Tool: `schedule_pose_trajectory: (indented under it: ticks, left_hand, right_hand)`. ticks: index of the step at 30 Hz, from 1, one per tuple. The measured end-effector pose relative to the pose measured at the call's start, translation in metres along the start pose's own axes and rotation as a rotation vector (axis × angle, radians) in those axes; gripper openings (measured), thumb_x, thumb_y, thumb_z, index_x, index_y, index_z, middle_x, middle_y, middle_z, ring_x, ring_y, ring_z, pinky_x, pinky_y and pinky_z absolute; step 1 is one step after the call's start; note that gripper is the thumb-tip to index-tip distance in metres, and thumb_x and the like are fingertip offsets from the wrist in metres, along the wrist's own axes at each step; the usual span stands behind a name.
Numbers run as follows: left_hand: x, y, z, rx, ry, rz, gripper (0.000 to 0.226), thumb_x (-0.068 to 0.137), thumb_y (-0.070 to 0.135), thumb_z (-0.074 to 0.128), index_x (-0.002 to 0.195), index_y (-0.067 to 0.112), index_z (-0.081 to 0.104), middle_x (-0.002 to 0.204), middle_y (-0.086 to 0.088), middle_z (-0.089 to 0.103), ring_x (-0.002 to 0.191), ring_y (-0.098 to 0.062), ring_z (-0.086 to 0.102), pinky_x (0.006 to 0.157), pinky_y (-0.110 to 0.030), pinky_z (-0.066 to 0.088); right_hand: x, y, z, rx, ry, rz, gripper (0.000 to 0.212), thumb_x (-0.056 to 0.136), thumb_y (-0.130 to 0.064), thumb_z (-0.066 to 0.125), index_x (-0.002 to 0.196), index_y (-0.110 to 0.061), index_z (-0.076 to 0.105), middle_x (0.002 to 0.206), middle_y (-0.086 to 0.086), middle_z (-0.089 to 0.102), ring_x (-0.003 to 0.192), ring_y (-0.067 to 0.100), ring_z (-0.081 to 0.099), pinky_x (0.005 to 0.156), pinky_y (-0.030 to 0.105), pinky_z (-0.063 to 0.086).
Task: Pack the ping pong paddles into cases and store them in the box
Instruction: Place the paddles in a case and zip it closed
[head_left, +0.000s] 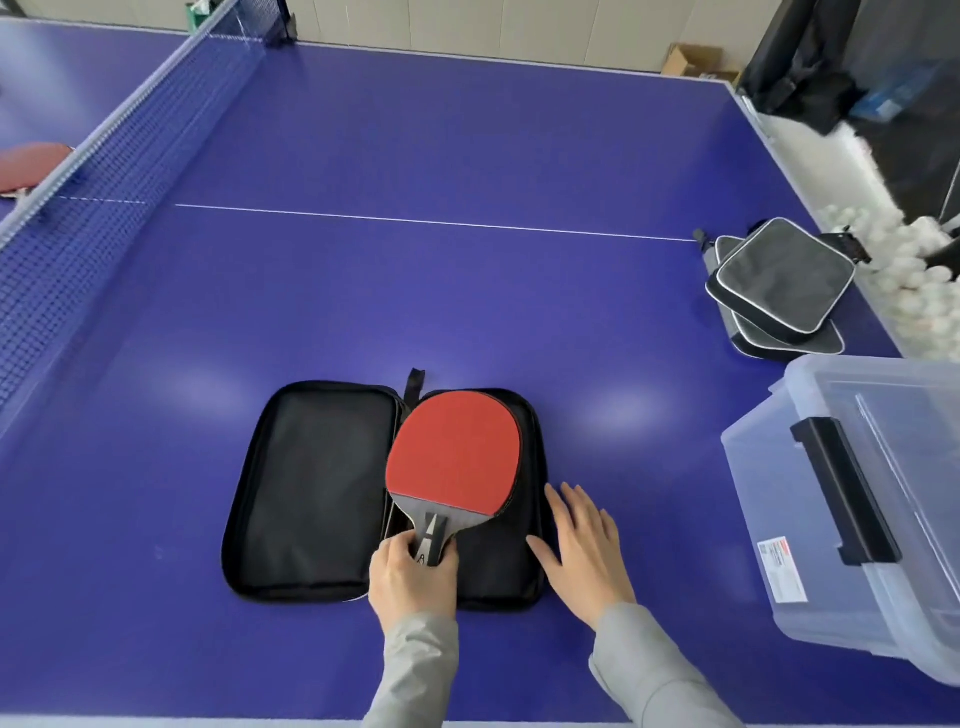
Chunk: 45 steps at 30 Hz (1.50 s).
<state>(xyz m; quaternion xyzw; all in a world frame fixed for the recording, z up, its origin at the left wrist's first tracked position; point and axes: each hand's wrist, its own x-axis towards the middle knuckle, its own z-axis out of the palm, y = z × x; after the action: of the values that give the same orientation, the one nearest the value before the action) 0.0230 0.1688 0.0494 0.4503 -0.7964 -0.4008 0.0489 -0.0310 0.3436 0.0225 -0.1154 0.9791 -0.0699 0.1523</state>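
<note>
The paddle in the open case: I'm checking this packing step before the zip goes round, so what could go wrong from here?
1. The red paddle lies over the open case's spine, so closing now could pinch its edge.
2. The left hand grips only the handle while the right hand rests flat on the case, so the blade could slide.
3. The clear box overhangs the table corner and might be knocked.

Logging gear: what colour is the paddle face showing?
Red, on the paddle held by the left hand; head view.
</note>
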Motion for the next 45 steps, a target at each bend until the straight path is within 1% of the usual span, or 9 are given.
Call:
schedule_pose_trajectory:
  ticks: [10, 16, 26, 32, 34, 37, 39, 42, 45]
  left_hand:
    - [-0.011, 0.010, 0.037, -0.025, 0.052, -0.074, 0.038, 0.074, 0.026, 0.077, 0.103, 0.004, 0.066, 0.102, -0.007, 0.064, 0.106, -0.025, 0.052, 0.085, -0.030, 0.034]
    - [-0.016, 0.011, 0.052, -0.076, 0.079, -0.130, 0.038, 0.073, 0.023, 0.078, 0.102, 0.002, 0.064, 0.101, -0.010, 0.064, 0.104, -0.027, 0.052, 0.086, -0.034, 0.038]
    - [-0.019, 0.003, 0.057, -0.081, 0.036, -0.061, 0.042, 0.071, 0.016, 0.081, 0.103, -0.001, 0.060, 0.103, -0.013, 0.060, 0.106, -0.030, 0.048, 0.089, -0.032, 0.036]
    - [-0.017, -0.005, 0.039, -0.099, -0.154, 0.013, 0.066, 0.065, 0.027, 0.086, 0.120, 0.007, 0.054, 0.114, 0.000, 0.050, 0.116, -0.019, 0.045, 0.098, -0.026, 0.036]
    - [-0.011, -0.012, 0.026, -0.095, -0.288, 0.073, 0.076, 0.062, 0.028, 0.088, 0.127, 0.010, 0.051, 0.116, 0.004, 0.048, 0.113, -0.015, 0.047, 0.095, -0.020, 0.038]
    - [0.002, -0.024, 0.003, -0.038, -0.562, 0.201, 0.088, 0.057, 0.024, 0.090, 0.133, 0.015, 0.047, 0.115, 0.015, 0.043, 0.104, -0.004, 0.050, 0.084, -0.001, 0.035]
    - [0.010, -0.029, -0.007, -0.011, -0.693, 0.259, 0.091, 0.055, 0.018, 0.090, 0.135, 0.016, 0.046, 0.115, 0.020, 0.040, 0.104, -0.001, 0.053, 0.085, -0.001, 0.038]
    - [0.017, -0.032, -0.010, 0.002, -0.735, 0.313, 0.090, 0.056, 0.009, 0.089, 0.135, 0.015, 0.046, 0.114, 0.017, 0.041, 0.102, -0.008, 0.056, 0.088, -0.009, 0.043]
    - [0.017, -0.035, -0.008, -0.027, -0.718, 0.332, 0.088, 0.056, 0.006, 0.089, 0.134, 0.015, 0.049, 0.113, 0.018, 0.042, 0.097, -0.007, 0.055, 0.085, -0.006, 0.042]
  right_hand:
    - [-0.002, 0.007, 0.012, 0.024, 0.026, -0.049, 0.067, 0.097, -0.054, 0.031, 0.153, -0.022, 0.012, 0.160, 0.002, 0.014, 0.149, 0.019, 0.005, 0.119, 0.043, 0.013]
    - [-0.006, 0.005, 0.012, 0.041, 0.105, -0.066, 0.064, 0.094, -0.046, 0.050, 0.148, -0.016, 0.033, 0.154, 0.009, 0.033, 0.145, 0.026, 0.025, 0.114, 0.048, 0.027]
    - [-0.006, 0.007, 0.014, 0.055, 0.098, -0.071, 0.063, 0.096, -0.046, 0.044, 0.150, -0.018, 0.026, 0.157, 0.006, 0.024, 0.148, 0.022, 0.015, 0.116, 0.047, 0.020]
    - [-0.005, 0.008, 0.015, 0.049, 0.066, -0.059, 0.064, 0.097, -0.050, 0.037, 0.152, -0.021, 0.019, 0.160, 0.003, 0.017, 0.149, 0.020, 0.007, 0.118, 0.045, 0.015]
    - [-0.005, 0.009, 0.016, 0.041, 0.054, -0.058, 0.065, 0.097, -0.051, 0.036, 0.152, -0.022, 0.017, 0.160, 0.002, 0.016, 0.149, 0.019, 0.006, 0.118, 0.044, 0.014]
    - [-0.005, 0.009, 0.017, 0.030, 0.063, -0.054, 0.064, 0.097, -0.050, 0.037, 0.151, -0.022, 0.020, 0.159, 0.003, 0.019, 0.149, 0.019, 0.009, 0.118, 0.044, 0.016]
    - [-0.005, 0.008, 0.017, 0.026, 0.070, -0.044, 0.063, 0.096, -0.049, 0.038, 0.151, -0.021, 0.022, 0.159, 0.003, 0.020, 0.148, 0.019, 0.011, 0.117, 0.045, 0.017]
    - [-0.005, 0.007, 0.019, 0.009, 0.048, -0.029, 0.063, 0.097, -0.050, 0.034, 0.152, -0.023, 0.016, 0.160, 0.001, 0.014, 0.149, 0.018, 0.005, 0.119, 0.043, 0.012]
    - [-0.004, 0.007, 0.017, -0.001, 0.019, -0.018, 0.064, 0.098, -0.051, 0.030, 0.152, -0.025, 0.010, 0.161, -0.001, 0.008, 0.149, 0.016, -0.001, 0.119, 0.042, 0.009]
